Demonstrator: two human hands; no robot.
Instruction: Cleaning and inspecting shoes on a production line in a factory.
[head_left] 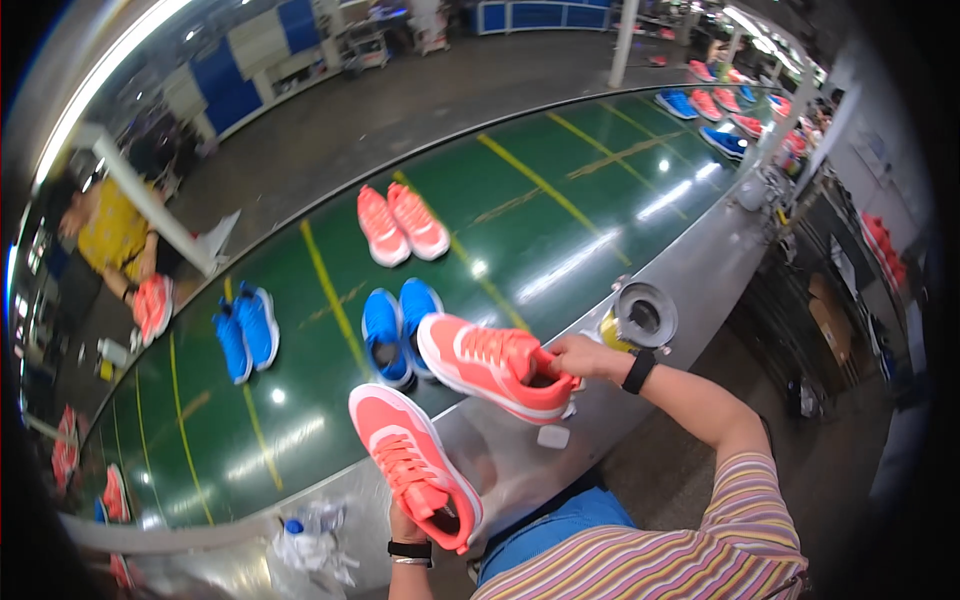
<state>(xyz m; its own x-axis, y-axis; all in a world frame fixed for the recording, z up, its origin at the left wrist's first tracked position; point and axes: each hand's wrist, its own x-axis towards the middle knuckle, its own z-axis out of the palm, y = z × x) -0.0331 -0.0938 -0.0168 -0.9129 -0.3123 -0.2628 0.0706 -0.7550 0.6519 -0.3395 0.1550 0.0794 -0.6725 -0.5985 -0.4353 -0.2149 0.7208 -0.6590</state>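
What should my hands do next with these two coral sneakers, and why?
Probably set the pair down side by side on the green conveyor belt. The right hand holds one coral sneaker by its heel opening above the belt's near edge, the left hand holds the other coral sneaker, and the shoes already on the belt lie in pairs, like the blue pair.

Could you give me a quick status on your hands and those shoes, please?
Left hand grips one coral shoe at the heel. Right hand holds the other coral shoe. Blue pair just beyond on the green belt.
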